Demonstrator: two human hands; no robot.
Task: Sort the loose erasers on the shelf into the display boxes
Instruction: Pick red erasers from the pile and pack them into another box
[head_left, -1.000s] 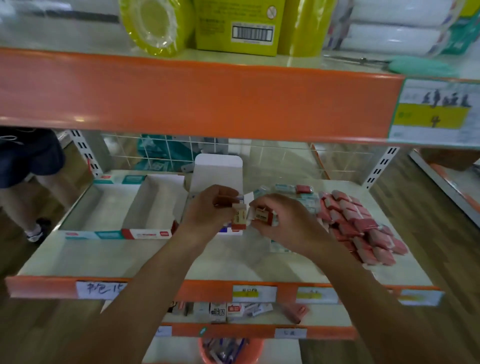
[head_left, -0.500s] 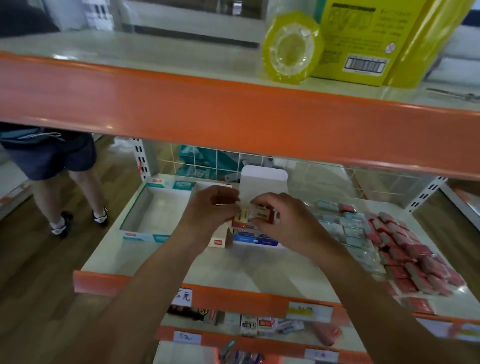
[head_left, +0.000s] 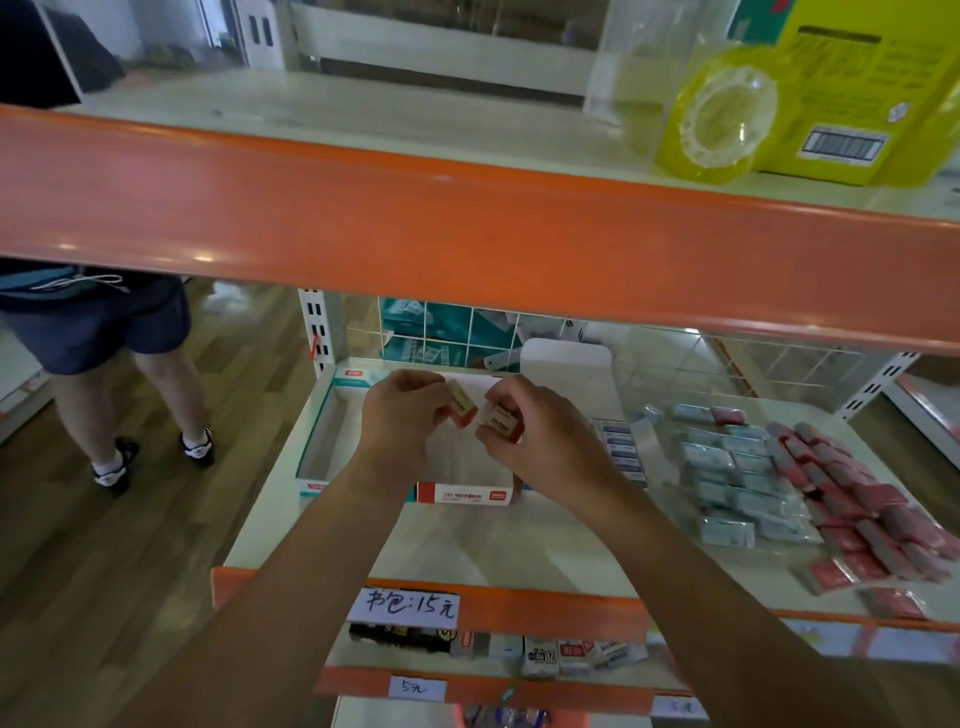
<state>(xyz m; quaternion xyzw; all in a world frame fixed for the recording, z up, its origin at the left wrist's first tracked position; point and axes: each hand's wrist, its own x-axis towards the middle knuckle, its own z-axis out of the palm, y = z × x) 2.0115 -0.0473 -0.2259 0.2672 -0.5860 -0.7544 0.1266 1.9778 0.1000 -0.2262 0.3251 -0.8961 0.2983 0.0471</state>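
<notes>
The person's left hand (head_left: 402, 415) pinched the left-hand eraser (head_left: 462, 406) between thumb and curled fingers, its red end pointing toward five o'clock. The right hand (head_left: 543, 441) gripped the right-hand eraser (head_left: 501, 421) the same way, with its printed sleeve facing the camera. The two erasers met almost end to end, just above the open tray of the red-fronted display box (head_left: 467, 492). Whether they actually touched could not be told.

At nine o'clock from that box, and touching it, stood the teal-edged display box (head_left: 318, 441). A white upright flap (head_left: 566, 371) rose at one o'clock from the hands. A short row of blue-labelled packs (head_left: 619, 448) lay at three o'clock, just beside the right wrist.

Farther toward three o'clock on the shelf (head_left: 519, 551), the blue-wrapped erasers (head_left: 737, 483) lay loose in a heap, and the red-wrapped erasers (head_left: 857, 501) spread beyond them to the shelf's right edge.

A handwritten price label (head_left: 410, 605) hung on the orange front rail at six o'clock. On the upper shelf, at one o'clock, sat a yellow tape roll (head_left: 722, 122) next to a yellow carton (head_left: 857, 93). Another person (head_left: 104, 332) stood on the wooden floor at nine o'clock.
</notes>
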